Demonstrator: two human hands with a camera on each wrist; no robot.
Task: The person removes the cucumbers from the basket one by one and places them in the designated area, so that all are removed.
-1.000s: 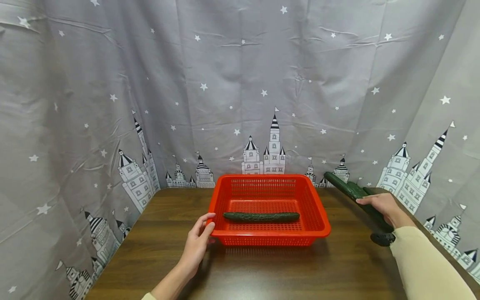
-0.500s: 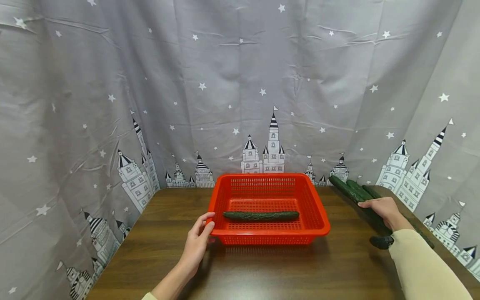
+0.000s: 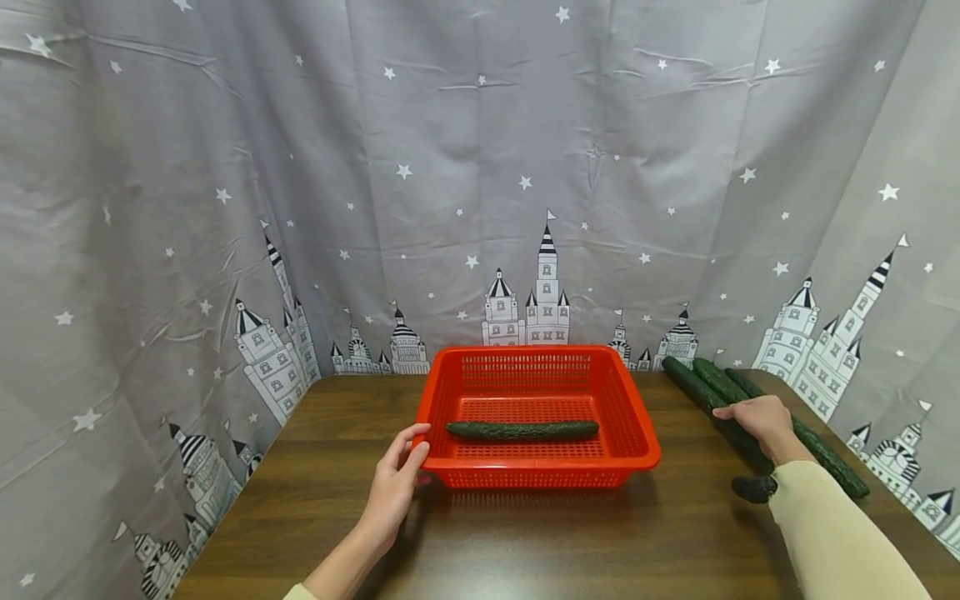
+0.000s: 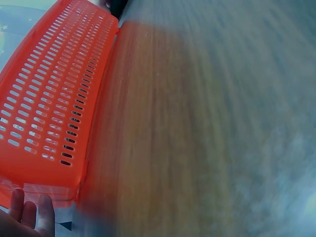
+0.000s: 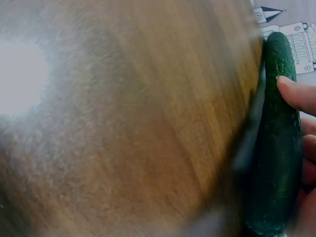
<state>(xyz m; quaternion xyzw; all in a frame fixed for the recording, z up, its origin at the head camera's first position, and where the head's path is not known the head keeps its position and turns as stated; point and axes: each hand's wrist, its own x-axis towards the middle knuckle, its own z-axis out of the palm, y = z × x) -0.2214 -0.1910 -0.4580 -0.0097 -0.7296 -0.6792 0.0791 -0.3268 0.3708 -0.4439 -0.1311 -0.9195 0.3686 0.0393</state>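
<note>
A red plastic basket (image 3: 536,479) with slotted walls stands mid-table, and one dark green cucumber (image 3: 522,432) lies across its floor. My left hand (image 3: 393,479) grips the basket's left rim near the front corner. In the left wrist view, its fingers (image 4: 46,212) are against the basket's end. To the right of the basket, my right hand (image 3: 765,423) holds a long cucumber (image 3: 686,382) slanting along the table. The right wrist view has the thumb (image 5: 296,93) on this cucumber, with fingers round its far side. Two more cucumbers lie beside it, one at the middle (image 3: 717,382) and one at the right (image 3: 831,461).
A brown wooden table (image 3: 525,554) bears everything. Behind it and along both sides hangs a grey curtain (image 3: 480,167) with white stars and printed castles. A dark rounded object (image 3: 753,489) sits at my right wrist.
My right hand has lowered slightly with its cucumber, whose far end has dropped towards the table beside the other two. My left hand and the basket have stayed in place.
</note>
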